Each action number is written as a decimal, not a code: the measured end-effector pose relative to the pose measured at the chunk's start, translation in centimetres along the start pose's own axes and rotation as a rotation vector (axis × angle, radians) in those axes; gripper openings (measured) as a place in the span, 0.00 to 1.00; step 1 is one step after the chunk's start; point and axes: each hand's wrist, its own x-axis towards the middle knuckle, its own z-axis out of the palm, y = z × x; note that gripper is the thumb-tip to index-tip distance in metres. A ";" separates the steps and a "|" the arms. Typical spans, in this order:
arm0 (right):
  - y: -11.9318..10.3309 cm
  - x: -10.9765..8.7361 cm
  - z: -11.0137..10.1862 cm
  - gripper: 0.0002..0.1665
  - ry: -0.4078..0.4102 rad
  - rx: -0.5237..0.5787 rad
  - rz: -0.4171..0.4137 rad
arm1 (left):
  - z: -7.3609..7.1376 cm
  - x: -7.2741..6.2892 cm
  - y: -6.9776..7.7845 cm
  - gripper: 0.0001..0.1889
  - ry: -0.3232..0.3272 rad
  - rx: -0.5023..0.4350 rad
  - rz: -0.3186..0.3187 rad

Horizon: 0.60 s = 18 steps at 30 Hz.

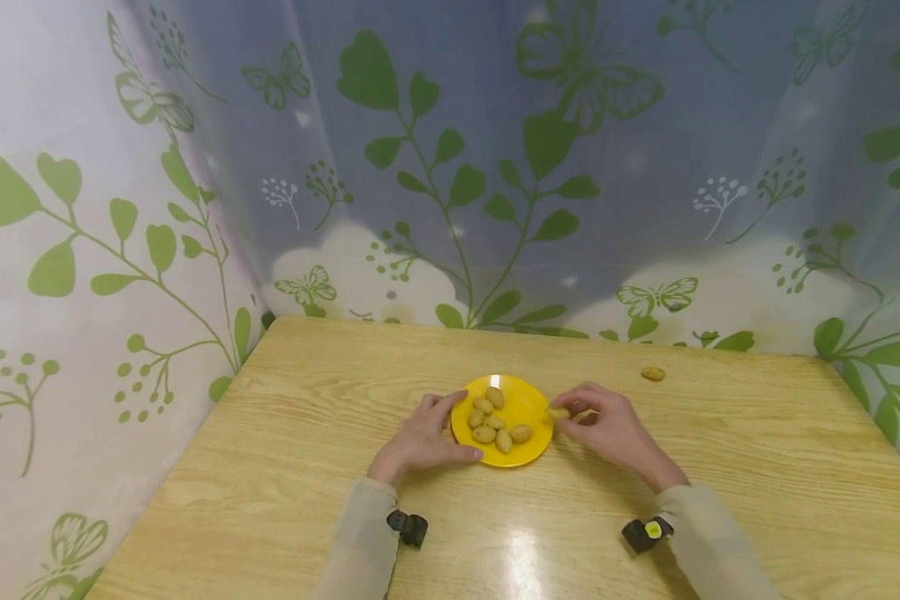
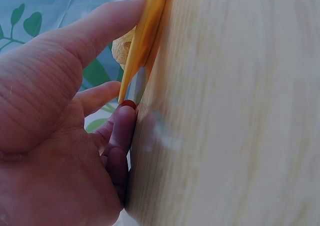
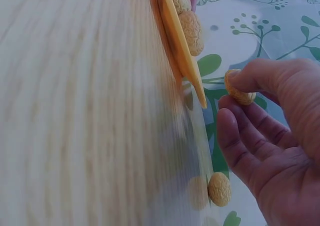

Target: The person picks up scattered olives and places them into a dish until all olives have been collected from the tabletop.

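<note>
A yellow plate (image 1: pixel 528 400) sits on the wooden table and holds several unshelled peanuts (image 1: pixel 483 434). My left hand (image 1: pixel 423 437) grips the plate's left side. In the left wrist view its thumb lies on the rim (image 2: pixel 131 68), with fingers at the edge and partly hidden below it. At the plate's right edge, my right hand (image 1: pixel 603 423) pinches one peanut (image 3: pixel 240 88) between thumb and fingers. The right wrist view shows that peanut beside the rim, raised off the table. Another peanut (image 1: pixel 652 374) lies farther back on the right, away from both hands.
The wooden table (image 1: pixel 285 467) stretches out on both sides of the plate. Behind it and along the left hangs a curtain (image 1: pixel 450 167) printed with green leaves and butterflies. A dark device is strapped to each wrist over a beige sleeve (image 1: pixel 360 542).
</note>
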 end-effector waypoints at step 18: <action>-0.6 1.3 1.1 0.13 -0.033 0.019 0.001 | 0.0 0.0 -0.1 0.51 -0.006 0.010 -0.001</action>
